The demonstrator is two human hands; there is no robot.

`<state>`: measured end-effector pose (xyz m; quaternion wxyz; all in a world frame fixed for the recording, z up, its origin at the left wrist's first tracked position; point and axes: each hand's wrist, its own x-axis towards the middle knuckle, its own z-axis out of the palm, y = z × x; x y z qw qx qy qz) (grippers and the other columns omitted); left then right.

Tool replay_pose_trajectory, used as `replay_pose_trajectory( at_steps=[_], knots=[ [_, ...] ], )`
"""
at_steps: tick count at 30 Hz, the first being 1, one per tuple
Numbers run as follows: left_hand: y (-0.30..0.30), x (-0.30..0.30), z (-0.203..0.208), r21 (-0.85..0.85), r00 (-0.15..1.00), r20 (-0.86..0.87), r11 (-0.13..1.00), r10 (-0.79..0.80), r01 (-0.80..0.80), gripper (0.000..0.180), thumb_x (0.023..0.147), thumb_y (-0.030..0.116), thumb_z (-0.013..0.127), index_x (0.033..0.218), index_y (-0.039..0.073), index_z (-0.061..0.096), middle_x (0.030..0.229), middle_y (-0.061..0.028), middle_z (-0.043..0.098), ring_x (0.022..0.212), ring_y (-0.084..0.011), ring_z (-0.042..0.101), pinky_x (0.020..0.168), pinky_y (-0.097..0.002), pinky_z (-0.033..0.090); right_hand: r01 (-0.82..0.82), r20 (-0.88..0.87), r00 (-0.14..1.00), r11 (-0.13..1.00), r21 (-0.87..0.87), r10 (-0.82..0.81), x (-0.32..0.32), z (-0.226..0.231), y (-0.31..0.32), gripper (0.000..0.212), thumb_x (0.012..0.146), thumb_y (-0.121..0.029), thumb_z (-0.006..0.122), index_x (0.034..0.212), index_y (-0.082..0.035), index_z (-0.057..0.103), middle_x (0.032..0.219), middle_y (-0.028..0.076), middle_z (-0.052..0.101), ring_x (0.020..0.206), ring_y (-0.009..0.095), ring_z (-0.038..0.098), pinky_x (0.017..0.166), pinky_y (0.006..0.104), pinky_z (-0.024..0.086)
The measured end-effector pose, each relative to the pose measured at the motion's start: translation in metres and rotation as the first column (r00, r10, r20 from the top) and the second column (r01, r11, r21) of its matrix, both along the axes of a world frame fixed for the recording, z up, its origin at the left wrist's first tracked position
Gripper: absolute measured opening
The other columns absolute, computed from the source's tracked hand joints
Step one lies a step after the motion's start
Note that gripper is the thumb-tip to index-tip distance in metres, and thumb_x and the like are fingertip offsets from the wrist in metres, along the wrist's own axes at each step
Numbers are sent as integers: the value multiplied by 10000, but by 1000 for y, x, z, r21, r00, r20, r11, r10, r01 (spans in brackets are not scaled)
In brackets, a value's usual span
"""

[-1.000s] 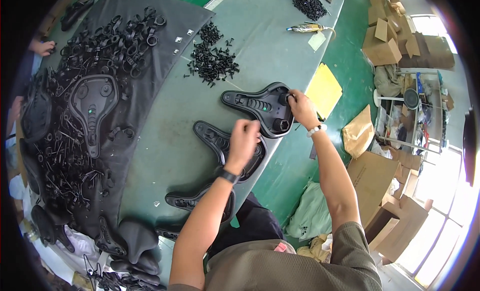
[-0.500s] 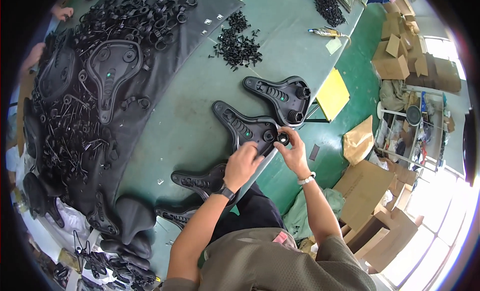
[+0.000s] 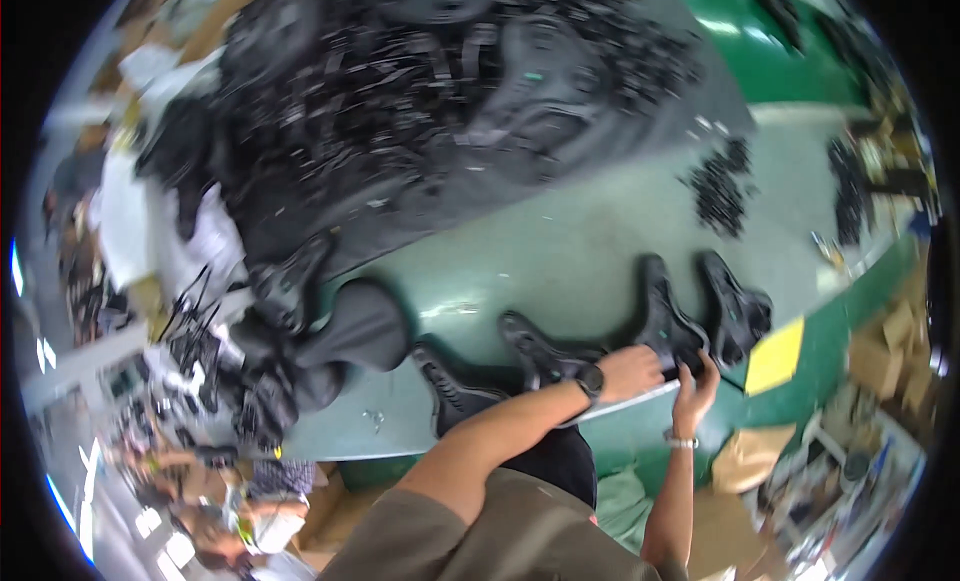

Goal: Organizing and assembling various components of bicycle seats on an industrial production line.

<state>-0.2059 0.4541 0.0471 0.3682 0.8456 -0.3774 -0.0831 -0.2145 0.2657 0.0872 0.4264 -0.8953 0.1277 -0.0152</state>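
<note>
A black bicycle saddle base [image 3: 662,316] lies underside up near the table edge, its wide end toward me. At the wide end's right corner my right hand [image 3: 698,396] has thumb and finger closed about a small black round part, blurred now. My left hand [image 3: 630,373] rests by the left side of that wide end with fingers curled; what is in them, if anything, is hidden. To the right lies another saddle base [image 3: 735,306] with dark round inserts. Left of my hands are two more saddle bases, one [image 3: 540,356] partly behind my left forearm, the other [image 3: 450,386] farther left.
Small black fasteners [image 3: 722,189] lie heaped on the green table [image 3: 570,251]. A dark cloth [image 3: 400,221] across the far side carries many black parts. Finished-looking saddles [image 3: 365,326] crowd the left end. A yellow sheet [image 3: 775,356] and cardboard boxes [image 3: 885,351] are at right.
The view has swung left, bringing more of the table's left end into sight and blurring the picture. Both hands remain at the same saddle base's wide end.
</note>
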Motion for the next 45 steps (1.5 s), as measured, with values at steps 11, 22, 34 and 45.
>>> replay_pose_trajectory(
  at_steps=[11,22,34,45],
  knots=[
    [334,4,71,-39,148,-15,147,989,-988,399,832,169,667,1188,15,576,1175,-194,610,1104,-386,557,971,-463,448,-69,227,941,801,-594,250,21,21,52,432,878,-119,725,1246,43,566,1268,218,577,1200,394,512,1038,481,395],
    [672,56,1,425,-237,208,-306,949,-852,624,885,449,628,1445,234,459,1296,-225,568,1127,-438,589,897,-492,539,-824,-31,564,565,43,825,-13,67,389,205,828,-72,730,996,-3,634,1005,181,672,928,362,634,814,435,511],
    [702,33,1,315,-126,281,-215,952,-924,516,848,385,729,1186,52,529,1079,-186,653,1013,-393,619,808,-472,551,-885,-294,426,461,62,856,-44,76,413,188,841,-96,729,985,1,659,906,153,697,858,335,667,759,413,535],
    [740,34,-28,134,-461,-325,-442,826,-887,615,857,260,602,1386,-6,434,1303,-295,567,1169,-480,565,1015,-476,461,-866,-294,424,479,147,857,-52,87,426,182,852,-90,723,992,-1,651,905,145,698,845,331,664,758,407,531]
  ],
)
